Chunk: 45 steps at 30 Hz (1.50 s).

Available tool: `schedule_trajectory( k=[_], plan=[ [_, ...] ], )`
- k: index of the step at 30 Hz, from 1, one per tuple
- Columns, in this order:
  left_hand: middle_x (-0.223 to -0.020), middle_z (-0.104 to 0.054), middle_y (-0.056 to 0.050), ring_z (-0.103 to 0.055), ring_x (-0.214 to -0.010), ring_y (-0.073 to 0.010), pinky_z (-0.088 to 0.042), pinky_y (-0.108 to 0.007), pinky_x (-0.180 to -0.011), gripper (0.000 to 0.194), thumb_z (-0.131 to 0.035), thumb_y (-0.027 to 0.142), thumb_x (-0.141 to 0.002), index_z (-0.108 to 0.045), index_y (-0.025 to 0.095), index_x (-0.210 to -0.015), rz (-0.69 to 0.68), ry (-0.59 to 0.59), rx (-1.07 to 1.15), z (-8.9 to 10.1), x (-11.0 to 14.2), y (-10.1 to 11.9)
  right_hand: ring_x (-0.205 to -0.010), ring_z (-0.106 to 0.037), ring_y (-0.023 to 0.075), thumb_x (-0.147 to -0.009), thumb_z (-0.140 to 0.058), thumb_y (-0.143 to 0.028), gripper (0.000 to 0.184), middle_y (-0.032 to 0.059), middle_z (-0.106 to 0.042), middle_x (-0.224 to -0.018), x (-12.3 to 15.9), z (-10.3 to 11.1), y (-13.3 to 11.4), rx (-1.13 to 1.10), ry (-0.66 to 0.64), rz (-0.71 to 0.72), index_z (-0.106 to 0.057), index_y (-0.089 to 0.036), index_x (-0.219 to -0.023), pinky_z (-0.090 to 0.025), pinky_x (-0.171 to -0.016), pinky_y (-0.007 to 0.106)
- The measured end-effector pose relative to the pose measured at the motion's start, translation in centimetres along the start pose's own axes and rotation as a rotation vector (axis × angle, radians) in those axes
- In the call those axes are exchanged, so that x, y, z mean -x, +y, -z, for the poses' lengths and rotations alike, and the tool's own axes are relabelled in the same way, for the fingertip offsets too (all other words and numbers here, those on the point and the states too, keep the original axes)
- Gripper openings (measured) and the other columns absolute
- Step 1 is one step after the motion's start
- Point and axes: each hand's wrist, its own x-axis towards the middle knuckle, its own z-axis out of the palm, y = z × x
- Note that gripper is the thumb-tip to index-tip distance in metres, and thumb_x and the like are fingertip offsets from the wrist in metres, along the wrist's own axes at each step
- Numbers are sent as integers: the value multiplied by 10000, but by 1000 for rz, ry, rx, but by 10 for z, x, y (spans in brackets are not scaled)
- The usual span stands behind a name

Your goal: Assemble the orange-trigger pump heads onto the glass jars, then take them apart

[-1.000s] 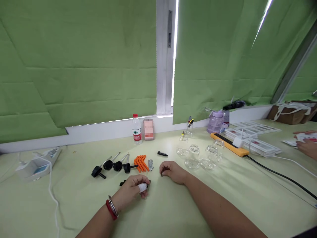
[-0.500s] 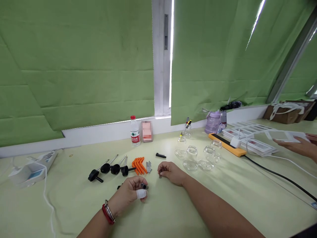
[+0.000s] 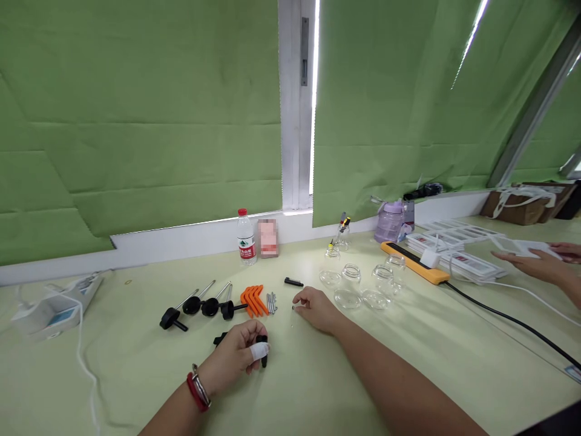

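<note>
My left hand (image 3: 240, 350), with white tape round its thumb, grips a short black plastic part (image 3: 264, 358). Another black piece (image 3: 219, 339) lies partly hidden behind that hand. To the right, my right hand (image 3: 318, 310) is low over the table, finger and thumb closed at a tiny dark piece (image 3: 293, 307) too small to name. Just beyond are thin metal rods (image 3: 271, 303), orange angled pieces (image 3: 254, 301) and a black comb-like strip (image 3: 293, 282). Several black round knobs with metal shafts (image 3: 210, 307) lie at the left.
Clear glass jars (image 3: 351, 275) stand at the right, near an orange power strip (image 3: 415, 263) with its black cable. A water bottle (image 3: 246, 239) and a purple jug (image 3: 389, 223) are at the back. At far right a co-worker's hands (image 3: 540, 263) handle white frames. A white charger (image 3: 59, 312) sits left.
The black part in my left hand has turned and now points downward. My right hand has shifted slightly forward. The co-worker's hands have moved in with a white frame.
</note>
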Motion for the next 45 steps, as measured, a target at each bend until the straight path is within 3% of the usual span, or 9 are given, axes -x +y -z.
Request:
schedule_trajectory(
  k=[9,20,26,32,45],
  plan=[
    [-596,-445,74,-469,-465,-66,-362,-179,-418,160,-546,296,-758,-437,183,-784,-20,-10,-21,0,-1,-5,-656,-536,106,-706,-629,-229,111,-8,-605,-790,8,0,-19,151,-223,207,-724,-246,-761,-387,-617,217],
    [-584,-457,77,-471,-472,-68,-368,-185,-438,155,-567,254,-733,-438,182,-781,-36,-29,3,-5,0,-1,-660,-548,123,-731,-582,-167,140,2,-610,-766,11,-1,-29,170,-210,276,-704,-228,-700,-404,-642,236],
    [-606,-493,55,-469,-486,-74,-371,-195,-451,145,-561,255,-741,-449,177,-793,-55,-42,-12,-9,1,0,-715,-551,121,-798,-562,-235,139,22,-586,-801,24,-7,-63,-211,-87,352,-698,-215,-824,-428,-649,223],
    [-649,-493,45,-450,-502,-70,-366,-195,-457,143,-564,263,-750,-483,168,-821,-98,-72,-27,-10,1,-3,-704,-544,123,-805,-570,-276,160,23,-580,-769,31,-12,-75,-277,-190,425,-713,-233,-862,-440,-667,238],
    [-630,-508,43,-447,-491,-71,-367,-189,-453,176,-584,299,-738,-484,172,-806,-83,-66,-16,-11,2,0,-749,-578,139,-817,-550,-289,171,21,-625,-777,31,-9,-75,-240,-249,436,-714,-249,-842,-457,-705,252]
  ],
)
